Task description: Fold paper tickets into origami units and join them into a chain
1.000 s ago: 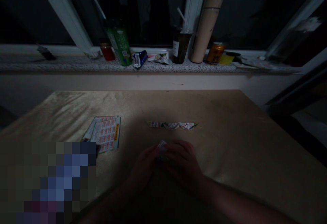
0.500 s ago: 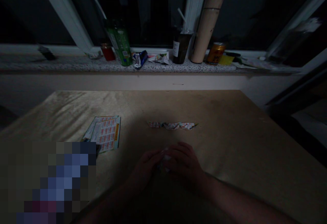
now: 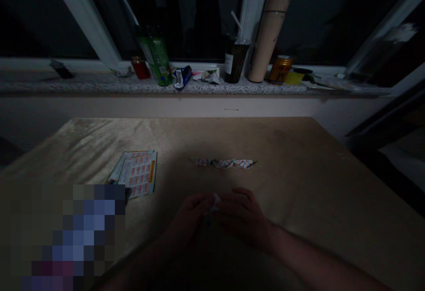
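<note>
Paper scrap (image 3: 215, 202), small and pale, is held between the two hands, near the front of the desk (image 3: 292, 162) and partly hidden by them. Fingers (image 3: 198, 200) of the left hand (image 3: 188, 216) pinch it from one side, those of the right hand (image 3: 244, 216) from the other — narrow on both. Just beyond lies a row of folded printed paper (image 3: 226, 163); overlapping printed sheets (image 3: 139, 172) rest off to the left — apart from the hands.
</note>
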The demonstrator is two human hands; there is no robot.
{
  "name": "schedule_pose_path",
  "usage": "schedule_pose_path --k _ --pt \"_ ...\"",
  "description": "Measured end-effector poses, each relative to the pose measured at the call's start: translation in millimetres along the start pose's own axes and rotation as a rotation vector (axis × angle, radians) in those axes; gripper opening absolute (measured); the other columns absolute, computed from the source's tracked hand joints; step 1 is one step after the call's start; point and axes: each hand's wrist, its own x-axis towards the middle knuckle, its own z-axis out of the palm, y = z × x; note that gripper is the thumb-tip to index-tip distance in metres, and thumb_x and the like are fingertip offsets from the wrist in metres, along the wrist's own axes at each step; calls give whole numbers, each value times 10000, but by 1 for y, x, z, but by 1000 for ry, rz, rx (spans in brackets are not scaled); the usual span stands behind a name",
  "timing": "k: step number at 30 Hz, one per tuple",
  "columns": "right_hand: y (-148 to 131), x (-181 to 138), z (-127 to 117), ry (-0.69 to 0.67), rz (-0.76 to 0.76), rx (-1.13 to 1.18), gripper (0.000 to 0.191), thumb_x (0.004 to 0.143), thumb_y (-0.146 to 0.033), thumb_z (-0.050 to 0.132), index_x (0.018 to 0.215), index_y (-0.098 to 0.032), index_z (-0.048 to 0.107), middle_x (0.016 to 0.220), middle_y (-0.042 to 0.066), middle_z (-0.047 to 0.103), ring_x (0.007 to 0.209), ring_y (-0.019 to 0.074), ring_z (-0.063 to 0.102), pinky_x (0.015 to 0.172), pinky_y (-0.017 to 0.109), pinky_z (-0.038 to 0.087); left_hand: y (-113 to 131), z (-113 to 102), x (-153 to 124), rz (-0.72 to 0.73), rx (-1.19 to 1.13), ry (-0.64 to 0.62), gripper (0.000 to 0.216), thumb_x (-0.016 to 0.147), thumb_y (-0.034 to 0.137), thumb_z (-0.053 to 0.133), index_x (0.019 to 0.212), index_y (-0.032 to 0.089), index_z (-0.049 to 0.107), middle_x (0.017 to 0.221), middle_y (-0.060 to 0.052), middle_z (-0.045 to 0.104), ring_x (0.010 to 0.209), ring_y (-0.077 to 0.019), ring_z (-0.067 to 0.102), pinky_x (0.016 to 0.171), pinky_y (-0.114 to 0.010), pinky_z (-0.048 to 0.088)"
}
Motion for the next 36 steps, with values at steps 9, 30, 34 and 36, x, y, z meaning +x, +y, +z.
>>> schedule_pose_path --k 9,30,34,36 --pt "1 6 -3 165 188 89 94 793 -289 639 865 -231 619 756 18 625 751 176 551 690 348 404 8 3 0 71 234 -71 199 771 338 609 720 154 665 651 26 617 608 -131 527 592 -203 398" --pt "-5 5 2 104 451 233 102 865 -219 505 773 -210 549 733 25 539 690 162 506 609 299 437 3 3 -7 171 448 88 189 780 339 549 776 200 678 794 -9 672 805 -216 587 743 -271 430" --pt "-5 5 3 95 472 261 109 868 -220 497 770 -215 544 729 22 542 688 162 509 621 299 434 0 2 -10 171 346 81 238 704 363 633 854 185 681 877 -35 678 874 -241 584 795 -298 423" --pt "-4 4 4 85 489 284 110 869 -220 492 768 -216 537 736 23 542 702 164 510 634 301 437 1 4 -11 174 325 -68 239 665 317 670 857 176 670 826 -32 678 804 -227 598 736 -285 443"
